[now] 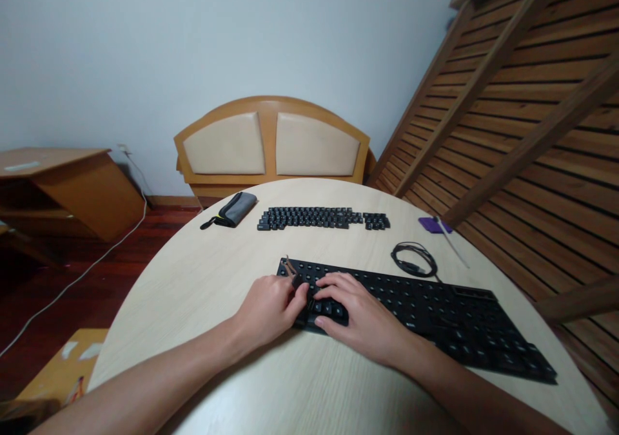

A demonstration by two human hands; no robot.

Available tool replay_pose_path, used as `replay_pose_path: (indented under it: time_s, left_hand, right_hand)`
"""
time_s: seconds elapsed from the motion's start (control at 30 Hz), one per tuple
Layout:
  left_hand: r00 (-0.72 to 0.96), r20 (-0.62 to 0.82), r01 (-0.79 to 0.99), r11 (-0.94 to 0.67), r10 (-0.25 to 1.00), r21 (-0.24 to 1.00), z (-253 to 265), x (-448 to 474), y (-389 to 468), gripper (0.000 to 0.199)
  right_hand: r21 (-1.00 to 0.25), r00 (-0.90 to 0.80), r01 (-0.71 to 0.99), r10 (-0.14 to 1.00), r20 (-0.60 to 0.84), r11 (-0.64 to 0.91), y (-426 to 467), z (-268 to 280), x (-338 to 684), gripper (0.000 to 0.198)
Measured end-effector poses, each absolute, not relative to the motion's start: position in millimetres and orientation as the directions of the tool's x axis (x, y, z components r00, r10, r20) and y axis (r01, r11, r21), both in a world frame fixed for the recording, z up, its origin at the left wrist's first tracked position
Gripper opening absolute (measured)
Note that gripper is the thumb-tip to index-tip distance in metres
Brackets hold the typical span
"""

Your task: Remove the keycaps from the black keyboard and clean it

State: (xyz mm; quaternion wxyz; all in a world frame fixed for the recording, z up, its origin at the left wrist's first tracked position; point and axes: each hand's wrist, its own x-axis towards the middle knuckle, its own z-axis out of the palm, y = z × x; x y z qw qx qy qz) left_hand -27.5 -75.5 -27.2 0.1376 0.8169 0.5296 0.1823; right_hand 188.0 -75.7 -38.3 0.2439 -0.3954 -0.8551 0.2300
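Observation:
A black keyboard (420,312) lies slanted across the near part of the table, most of its switches showing without keycaps. Over its left end, my left hand (268,306) is closed on a small tweezer-like two-pronged tool (289,266), its prongs pointing up. A small black piece (296,281) shows by my left fingertips; I cannot tell whether it is a keycap. My right hand (358,312) rests on the keyboard with fingers apart, thumb near the front edge. Between the hands, several black keycaps (327,307) sit on the front rows.
Loose keycaps (309,217) lie in rows farther back on the round table (193,293). A grey pouch (236,209) is at the back left. A coiled cable (413,259) and a purple item (434,225) with a thin stick (454,248) lie right. Wooden slats (522,145) flank the right side.

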Motion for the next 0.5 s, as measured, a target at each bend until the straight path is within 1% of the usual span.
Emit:
replay_pose_path:
  time_s: [0.17, 0.3, 0.5]
  left_hand:
    - [0.41, 0.189, 0.792, -0.451, 0.892, 0.412, -27.7, -28.2, -77.1, 0.042]
    - [0.423, 0.197, 0.793, -0.466, 0.885, 0.392, -26.3, -28.1, -78.4, 0.041]
    - [0.401, 0.131, 0.827, -0.42, 0.907, 0.374, -22.6, -27.2, -82.7, 0.042]
  right_hand:
    - [-0.594, -0.573, 0.555, 0.785, 0.236, 0.583, -76.9, -38.0, 186.3, 0.026]
    - [-0.587, -0.569, 0.557, 0.785, 0.246, 0.588, -78.2, -36.9, 184.1, 0.021]
    - [-0.556, -0.535, 0.584, 0.795, 0.285, 0.592, -79.7, -38.6, 180.4, 0.016]
